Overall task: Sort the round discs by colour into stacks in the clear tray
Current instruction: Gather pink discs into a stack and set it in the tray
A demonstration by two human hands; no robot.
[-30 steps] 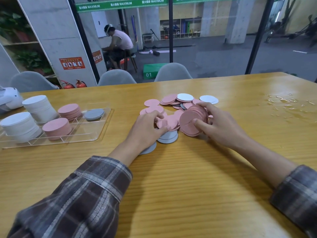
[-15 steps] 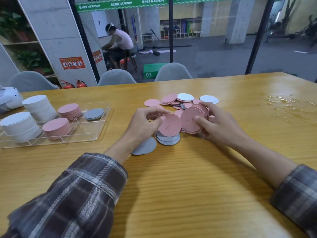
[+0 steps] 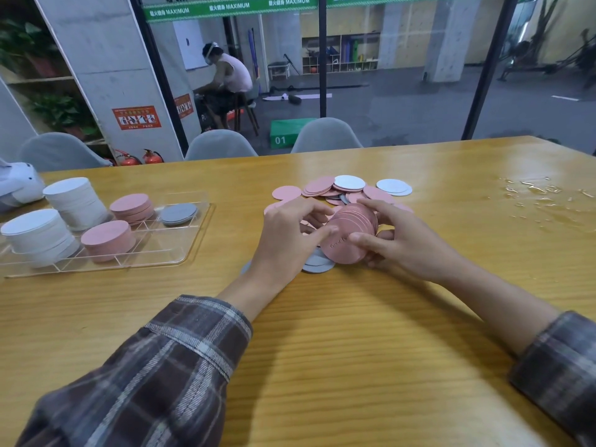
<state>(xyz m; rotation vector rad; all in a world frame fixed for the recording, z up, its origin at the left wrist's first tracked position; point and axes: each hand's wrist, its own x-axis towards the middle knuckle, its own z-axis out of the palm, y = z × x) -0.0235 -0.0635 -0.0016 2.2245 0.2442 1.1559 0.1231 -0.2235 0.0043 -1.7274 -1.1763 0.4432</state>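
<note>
A loose pile of pink and white discs (image 3: 335,188) lies mid-table. My right hand (image 3: 400,243) grips a tilted stack of pink discs (image 3: 350,233) on edge just in front of the pile. My left hand (image 3: 290,233) presses against the stack's near face with its fingers curled round the left rim. A few grey discs (image 3: 317,264) lie flat under the stack. The clear tray (image 3: 180,250) at the left holds two white stacks (image 3: 77,201), two pink stacks (image 3: 108,237) and a low grey stack (image 3: 178,213).
Wet patches (image 3: 541,198) glisten on the table's far right. A white object (image 3: 19,185) sits at the left edge behind the tray. Grey chairs (image 3: 325,137) line the table's far side. A person sits beyond the glass.
My left hand lifted a pink disc from the pile and brought it right onto the stack held by my right hand. The stack has grown and both hands now meet on it.
</note>
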